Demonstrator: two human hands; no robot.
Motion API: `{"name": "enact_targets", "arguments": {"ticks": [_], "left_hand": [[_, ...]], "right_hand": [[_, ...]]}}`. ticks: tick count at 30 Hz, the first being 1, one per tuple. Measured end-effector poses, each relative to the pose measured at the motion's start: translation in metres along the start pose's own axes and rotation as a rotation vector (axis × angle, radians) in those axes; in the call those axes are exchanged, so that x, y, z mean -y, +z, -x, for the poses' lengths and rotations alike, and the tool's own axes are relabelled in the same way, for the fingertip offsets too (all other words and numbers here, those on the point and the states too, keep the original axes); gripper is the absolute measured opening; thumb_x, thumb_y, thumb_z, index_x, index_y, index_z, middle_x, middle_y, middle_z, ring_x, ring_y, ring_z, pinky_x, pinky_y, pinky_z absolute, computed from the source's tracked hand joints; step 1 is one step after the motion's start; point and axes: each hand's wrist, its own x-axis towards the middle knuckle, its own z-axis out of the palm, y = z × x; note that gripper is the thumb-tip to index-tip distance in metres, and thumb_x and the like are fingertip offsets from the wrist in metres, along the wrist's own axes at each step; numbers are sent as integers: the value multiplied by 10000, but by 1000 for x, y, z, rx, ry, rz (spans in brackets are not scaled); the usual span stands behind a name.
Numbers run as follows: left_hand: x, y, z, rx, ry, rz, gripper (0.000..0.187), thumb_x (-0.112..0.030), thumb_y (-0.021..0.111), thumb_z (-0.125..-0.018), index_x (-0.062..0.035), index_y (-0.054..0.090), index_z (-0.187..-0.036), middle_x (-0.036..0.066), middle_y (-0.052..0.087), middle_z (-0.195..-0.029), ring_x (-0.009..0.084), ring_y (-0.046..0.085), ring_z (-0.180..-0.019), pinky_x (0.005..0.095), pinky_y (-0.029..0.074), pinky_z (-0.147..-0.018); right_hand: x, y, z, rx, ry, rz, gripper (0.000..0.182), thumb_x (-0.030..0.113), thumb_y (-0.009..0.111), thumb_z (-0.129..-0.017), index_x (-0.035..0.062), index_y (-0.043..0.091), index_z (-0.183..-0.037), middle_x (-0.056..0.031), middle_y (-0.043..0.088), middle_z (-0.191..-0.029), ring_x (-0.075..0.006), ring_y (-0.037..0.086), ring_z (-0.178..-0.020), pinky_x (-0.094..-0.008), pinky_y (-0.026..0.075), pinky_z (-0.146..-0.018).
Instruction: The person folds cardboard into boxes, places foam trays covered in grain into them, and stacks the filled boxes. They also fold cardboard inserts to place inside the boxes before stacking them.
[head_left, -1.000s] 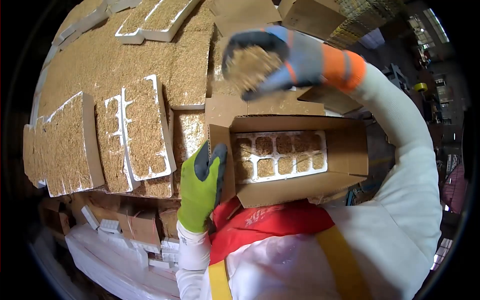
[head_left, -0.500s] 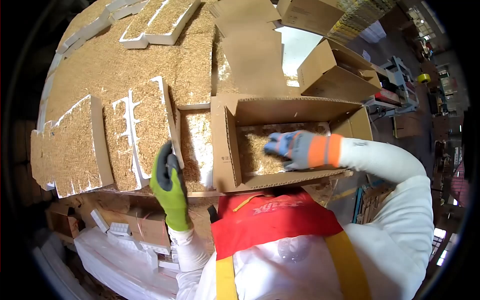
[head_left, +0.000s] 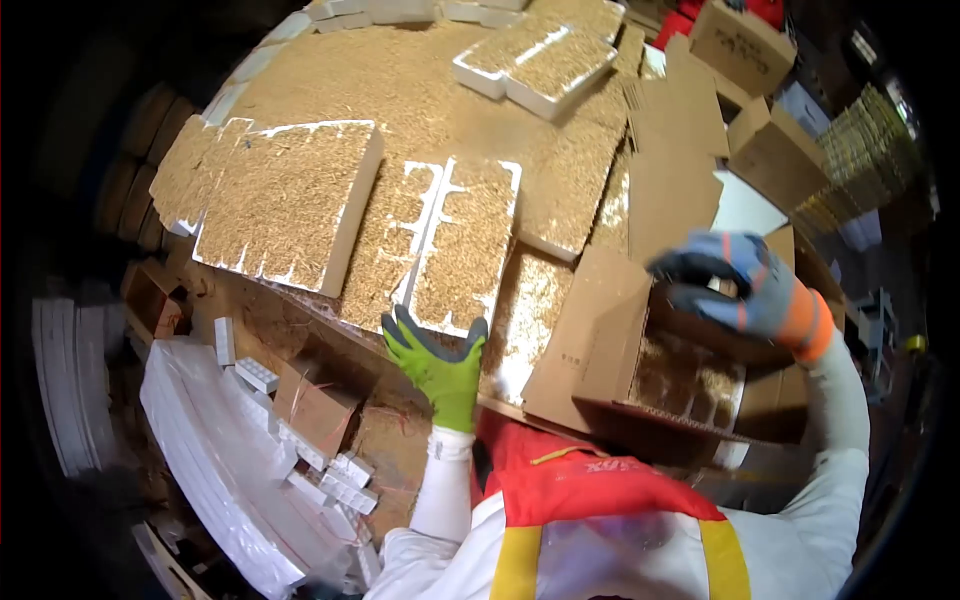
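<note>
My left hand [head_left: 440, 362], in a green glove, is spread open against the near edge of a white foam tray [head_left: 465, 240] packed with straw. My right hand [head_left: 742, 285], in a blue-grey glove with an orange cuff, hovers with curved fingers over an open cardboard box [head_left: 598, 345] at the table's near edge. It holds nothing that I can see. Inside the box lies a foam tray [head_left: 690, 382] with straw in its cells. My white sleeves and red and yellow vest fill the bottom of the view.
Loose straw covers the table [head_left: 400, 80]. A thick straw-topped foam block [head_left: 285, 195] lies to the left, and more trays [head_left: 540, 60] at the back. Flat cardboard [head_left: 672, 180] and boxes [head_left: 775, 150] sit to the right. White foam stacks [head_left: 225, 440] lie below the table.
My right hand has lifted out of the box and now hovers above it. My left hand has moved up to the tray's near edge. My view has swung left and the box appears tilted.
</note>
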Motion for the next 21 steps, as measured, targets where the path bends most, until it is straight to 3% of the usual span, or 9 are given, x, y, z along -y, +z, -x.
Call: {"name": "enact_targets", "arguments": {"ticks": [4,6,8,11,13,15,19,20,21], "left_hand": [[14,34,36,-66,-483,996,861,-176,769,-803,5,256,-1470,179,302,-1464,283,349,-1311,388,346,-1072],[23,48,39,66,-606,1139,657,-55,639,-904,-6,286,-1457,89,448,-1336,191,477,-1182,277,418,-990],[3,34,24,227,-664,1276,557,-114,578,-960,-26,322,-1446,53,492,-1310,130,497,-1141,276,410,-989],[11,59,24,191,-592,1168,584,-170,600,-957,-18,317,-1444,51,482,-1326,141,497,-1130,300,439,-962],[8,44,28,135,-593,1214,612,-179,600,-958,-13,292,-1461,61,471,-1333,147,500,-1123,292,446,-952],[-11,9,28,181,-558,1206,676,-195,595,-962,-9,225,-1496,92,436,-1372,165,494,-1150,304,454,-958],[-30,-56,19,212,-45,771,452,-126,400,-1005,6,372,-1436,184,379,-1467,305,379,-1344,394,409,-1041],[-33,-67,14,173,50,614,436,-101,375,-1000,6,396,-1422,195,375,-1478,339,370,-1357,392,391,-1061],[-49,-80,10,198,91,599,435,-93,367,-1000,6,394,-1422,197,382,-1474,338,384,-1348,399,368,-1075]], "right_hand": [[-65,17,-114,59,-62,85,453,336,669,-880,65,579,-1233,-139,639,-1154,-285,633,-1022,-362,501,-881],[-115,47,-186,211,7,75,616,510,583,-898,73,513,-1326,-170,568,-1306,-331,562,-1169,-390,437,-997],[-143,85,-245,168,128,122,760,633,538,-867,68,473,-1372,-201,484,-1400,-349,491,-1265,-402,384,-1055],[-192,144,-303,142,281,325,789,673,552,-829,19,554,-1271,-194,621,-1206,-347,585,-1113,-420,446,-963],[-168,128,-282,72,209,157,787,649,610,-788,-28,586,-1190,-238,643,-1113,-367,607,-1044,-415,470,-911],[-132,81,-244,-22,261,154,813,600,667,-775,-32,528,-1267,-250,578,-1246,-344,572,-1125,-404,456,-953],[-102,0,-115,-404,221,-404,1081,635,793,-647,-46,389,-1383,-232,462,-1402,-307,481,-1273,-380,396,-1065],[-87,-17,-72,-506,364,-266,589,524,767,-770,95,556,-1114,-36,632,-1028,-127,602,-892,-285,498,-767],[-97,-25,-30,-606,300,-415,471,461,745,-816,112,543,-1060,-20,641,-993,-112,615,-810,-273,501,-681]]}}
